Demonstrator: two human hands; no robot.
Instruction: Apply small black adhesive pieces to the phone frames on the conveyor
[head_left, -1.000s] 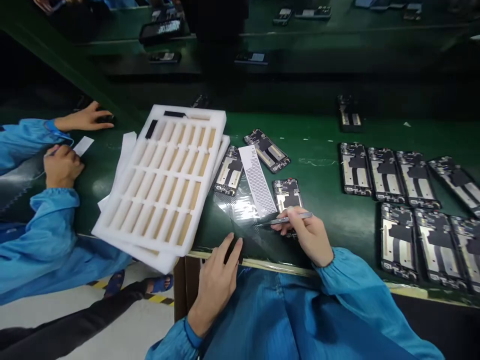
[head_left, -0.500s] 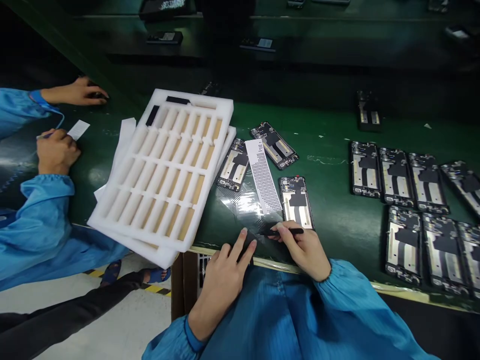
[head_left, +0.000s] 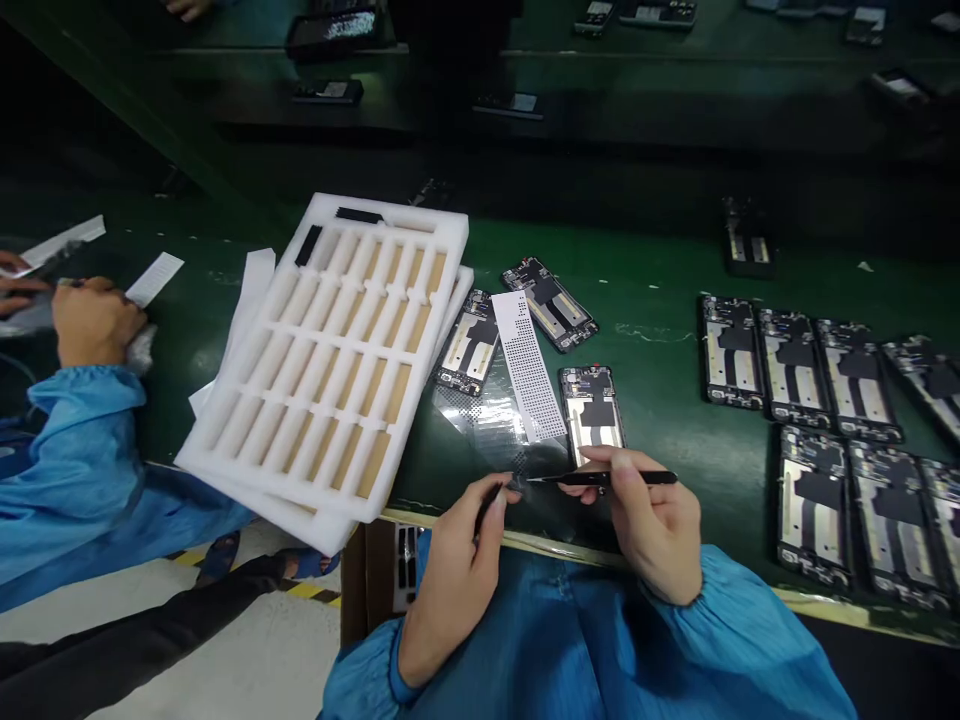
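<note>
Black tweezers (head_left: 637,478) lie across the fingers of my right hand (head_left: 652,520), which is closed on them. Their tips point left, close to the fingertips of my left hand (head_left: 465,560). Between that hand's thumb and fingers is a small dark strip (head_left: 487,508), partly hidden by the fingers. Just beyond my right hand lies an opened phone (head_left: 596,415) with its inner parts showing. A white sheet with rows of small dots (head_left: 527,365) and a clear film (head_left: 480,425) lie ahead of my left hand.
Two more opened phones, one near the white foam tray (head_left: 259,445) and one behind the dotted sheet, lie in the middle. Several others (head_left: 814,500) stand in rows at right. At left, a co-worker's hand (head_left: 97,320) is over the green bench beside a white label strip (head_left: 156,278).
My left fingers, laid out on the bench before, now pinch the dark strip. My right hand has shifted right and turned the tweezers. The co-worker's hands have moved left.
</note>
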